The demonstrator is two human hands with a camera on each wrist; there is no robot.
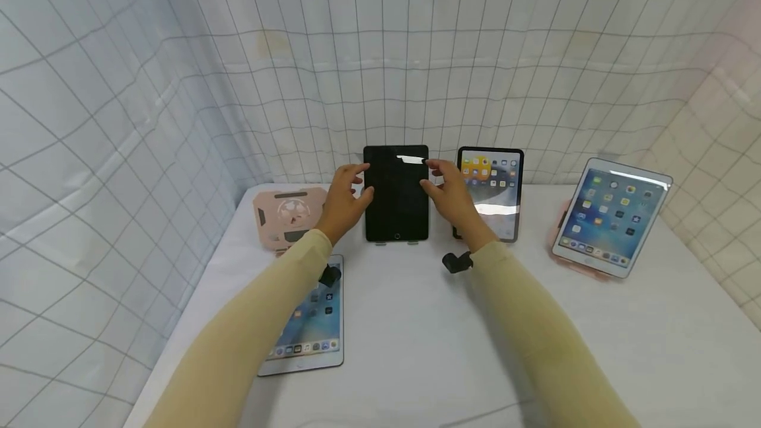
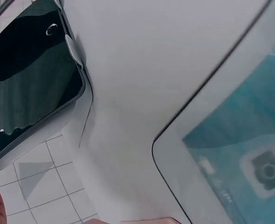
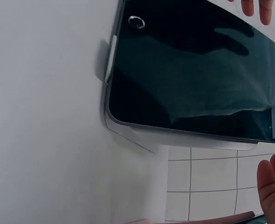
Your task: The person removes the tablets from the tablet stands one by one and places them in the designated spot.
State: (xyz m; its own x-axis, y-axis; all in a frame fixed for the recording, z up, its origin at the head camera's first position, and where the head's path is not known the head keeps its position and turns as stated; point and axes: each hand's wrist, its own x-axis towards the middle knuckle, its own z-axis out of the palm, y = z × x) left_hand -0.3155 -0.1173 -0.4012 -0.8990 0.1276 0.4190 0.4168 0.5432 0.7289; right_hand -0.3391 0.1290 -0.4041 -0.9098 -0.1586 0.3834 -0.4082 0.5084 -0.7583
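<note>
A black tablet (image 1: 396, 197) with a dark screen and a round home button stands upright at the back middle of the table, propped on a light stand whose small lips (image 3: 111, 59) show under its lower edge. My left hand (image 1: 343, 200) is at its left side, thumb and fingers parted, fingertips overlapping the edge in the head view. Opposite it, my right hand (image 1: 456, 200) spreads its thumb and fingers by the right edge. In the right wrist view, a gap shows between the tablet and the right fingers (image 3: 273, 186).
A white tablet (image 1: 315, 360) lies under my left forearm, with a pink case (image 1: 270, 216) behind it. Right of centre stands a black-framed tablet (image 1: 505, 207), partly behind my right hand. Farther right, another white tablet (image 1: 615, 210) leans on a pink stand. Grid-patterned cloth (image 1: 392, 51) walls the back.
</note>
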